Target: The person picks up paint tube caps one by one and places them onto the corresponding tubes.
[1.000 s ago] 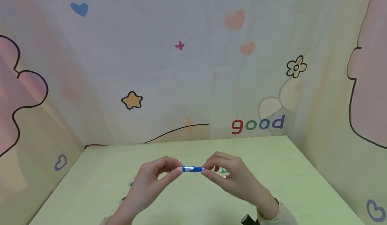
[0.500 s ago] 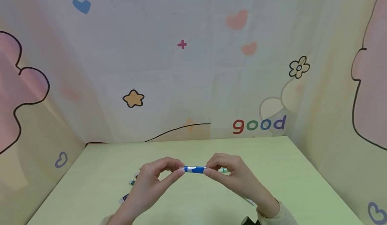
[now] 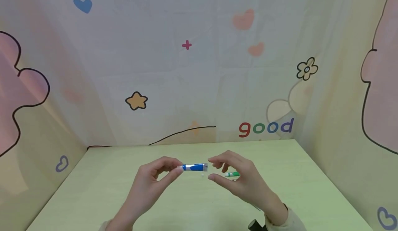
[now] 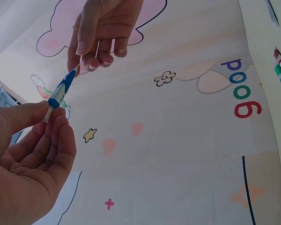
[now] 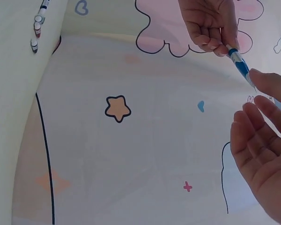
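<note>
Between the left hand's (image 3: pixel 153 179) thumb and fingertips is a small blue-and-white paint tube (image 3: pixel 194 167), pinched by its white cap end (image 4: pixel 48 115). The tube points rightward, its flat crimped end free in the head view. Just beyond that end is the right hand (image 3: pixel 237 177), thumb and fingers spread apart with a gap between them. In the right wrist view the right thumb (image 5: pixel 271 86) is close to the tube's thin end; whether they touch there I cannot tell. Both hands are above the light green table (image 3: pixel 174 210).
A green-and-white tube (image 3: pixel 232 174) lies on the table behind the right hand. Several more tubes (image 5: pixel 38 29) lie in a row on the left side. A red-and-white tube (image 4: pixel 278 56) lies beside the green one. Printed cloth (image 3: pixel 161 68) walls the table.
The right hand has let go of the tube's flat end and its fingers have spread. The left hand has moved slightly left and up with the tube.
</note>
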A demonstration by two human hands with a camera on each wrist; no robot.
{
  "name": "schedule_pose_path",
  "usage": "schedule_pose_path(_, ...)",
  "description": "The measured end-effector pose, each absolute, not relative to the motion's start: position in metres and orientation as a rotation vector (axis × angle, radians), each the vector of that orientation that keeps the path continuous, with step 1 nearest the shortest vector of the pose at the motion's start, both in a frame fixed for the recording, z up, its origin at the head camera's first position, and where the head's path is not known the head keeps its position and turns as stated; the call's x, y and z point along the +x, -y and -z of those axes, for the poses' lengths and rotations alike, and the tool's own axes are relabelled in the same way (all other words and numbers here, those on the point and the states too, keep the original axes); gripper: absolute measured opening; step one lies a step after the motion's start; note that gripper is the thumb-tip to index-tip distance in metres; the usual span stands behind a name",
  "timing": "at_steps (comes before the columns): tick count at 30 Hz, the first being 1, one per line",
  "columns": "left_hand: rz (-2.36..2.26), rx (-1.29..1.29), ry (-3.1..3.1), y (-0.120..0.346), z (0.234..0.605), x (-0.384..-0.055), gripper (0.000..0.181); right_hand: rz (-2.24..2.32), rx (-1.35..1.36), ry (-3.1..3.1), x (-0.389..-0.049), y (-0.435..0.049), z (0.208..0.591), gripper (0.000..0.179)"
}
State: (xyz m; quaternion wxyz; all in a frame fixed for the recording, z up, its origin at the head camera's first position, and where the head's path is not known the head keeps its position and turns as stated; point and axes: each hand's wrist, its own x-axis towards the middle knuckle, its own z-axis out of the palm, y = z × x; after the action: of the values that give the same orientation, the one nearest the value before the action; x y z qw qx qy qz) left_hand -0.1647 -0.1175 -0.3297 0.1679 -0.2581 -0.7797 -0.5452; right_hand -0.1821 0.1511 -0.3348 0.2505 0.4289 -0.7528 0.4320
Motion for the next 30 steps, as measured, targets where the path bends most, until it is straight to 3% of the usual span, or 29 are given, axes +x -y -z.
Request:
schedule_pose_path(12, 1.612, -0.753, 2.220, 0.1160, 0.3274, -0.1594, 0.007, -1.052, 1.226, 1.924, -0.1813, -0.1464, 0.3357, 0.027)
schedule_pose_path(30, 1.610, -0.739, 2.247, 0.1146, 0.3264, -0.1558, 0.007, -0.970, 1.257, 1.883, -0.1829, -0.1465, 0.3359, 0.027)
